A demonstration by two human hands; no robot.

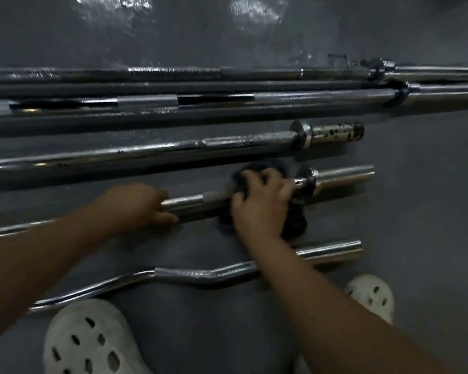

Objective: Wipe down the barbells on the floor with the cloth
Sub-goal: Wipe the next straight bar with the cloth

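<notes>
Several chrome barbells lie side by side on the grey floor. On the short straight bar [195,202] in the middle, my left hand [135,206] grips the shaft. My right hand [260,203] holds a dark cloth [295,222] wrapped round the same bar, just left of its collar and sleeve [343,175]. Nearer me lies a curved curl bar [189,275]. Behind the middle bar is a worn bar with a spotted sleeve [333,132], then two long bars [214,99] further back.
My two white perforated clogs [87,341] [372,295] stand on the floor just in front of the curl bar. A glossy dark grey wall [227,31] rises behind the farthest bars. Bare floor lies to the right of the short bars.
</notes>
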